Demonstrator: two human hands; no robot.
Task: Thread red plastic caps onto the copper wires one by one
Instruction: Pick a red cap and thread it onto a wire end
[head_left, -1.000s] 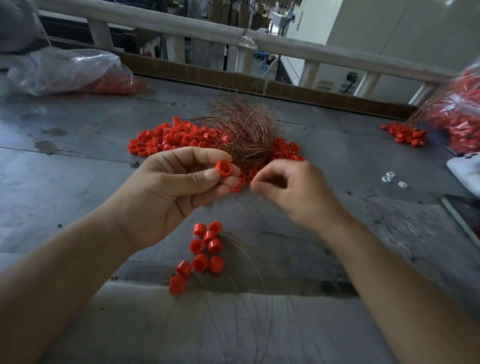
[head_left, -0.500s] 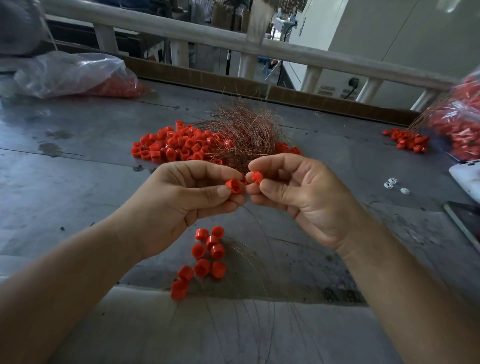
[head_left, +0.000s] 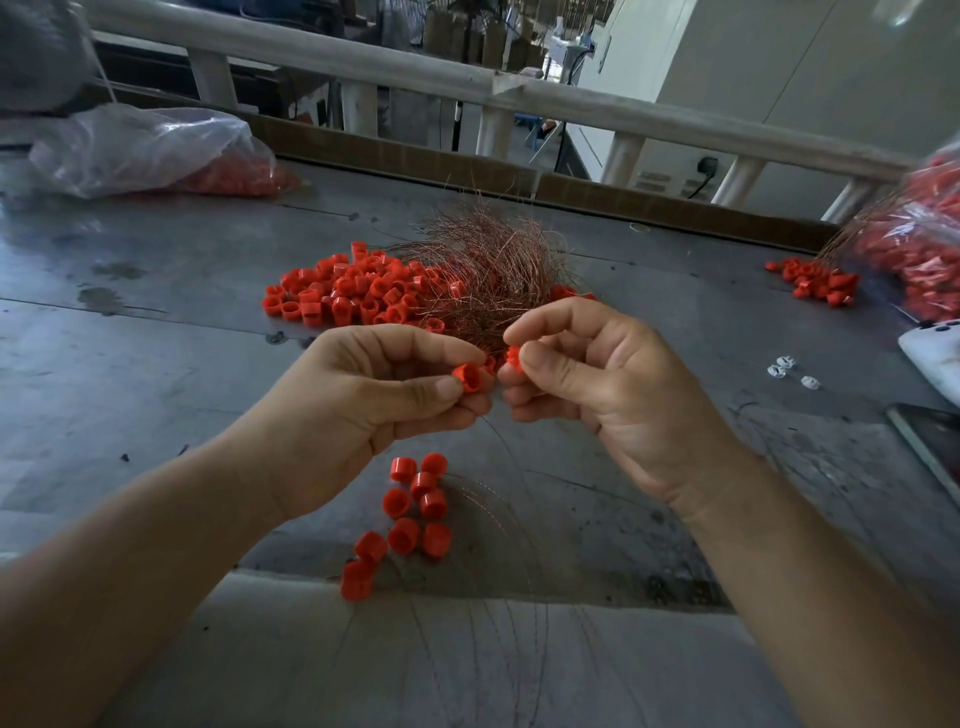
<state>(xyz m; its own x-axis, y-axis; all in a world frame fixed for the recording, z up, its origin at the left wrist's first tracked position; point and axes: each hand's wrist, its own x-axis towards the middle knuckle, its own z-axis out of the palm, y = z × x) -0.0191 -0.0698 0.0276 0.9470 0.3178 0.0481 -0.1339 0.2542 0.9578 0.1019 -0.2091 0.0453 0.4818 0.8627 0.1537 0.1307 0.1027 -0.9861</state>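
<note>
"Starting at the near edge, what do you record?" asks the senior inspector.

"Several fine loose wires (head_left: 498, 649) lie curved on the grey table (head_left: 130, 364). Just beyond them is a small cluster of caps (head_left: 415, 512), nine or so, touching one another."

"And the hands?"

"Both are raised above the table, fingertips nearly meeting. The left hand (head_left: 358, 400) pinches one red cap (head_left: 469, 376) between thumb and forefinger, open mouth toward the right. The right hand (head_left: 602, 384) pinches a second cap (head_left: 513, 357) the same way. A thin strand (head_left: 496, 431) appears to trail down beneath them; whether it passes through either cap, I cannot tell."

"Handling?"

"In my judgement the caps are light, rigid and smooth, apt to squirt from a tight pinch. Take them by the side wall, leaving the hole clear. The wire is hair-thin and springy and kinks easily; hold it close to the tip so it does not buckle on entry."

"Further back?"

"The main heap of caps (head_left: 343, 293) lies beside and partly under a tangle of copper wires (head_left: 493, 260). Far left, a clear bag (head_left: 145, 150) of red parts; far right, a smaller scatter of caps (head_left: 815, 280) beside another bag (head_left: 924, 244). Some small white bits (head_left: 784, 366) lie on the right."
</note>
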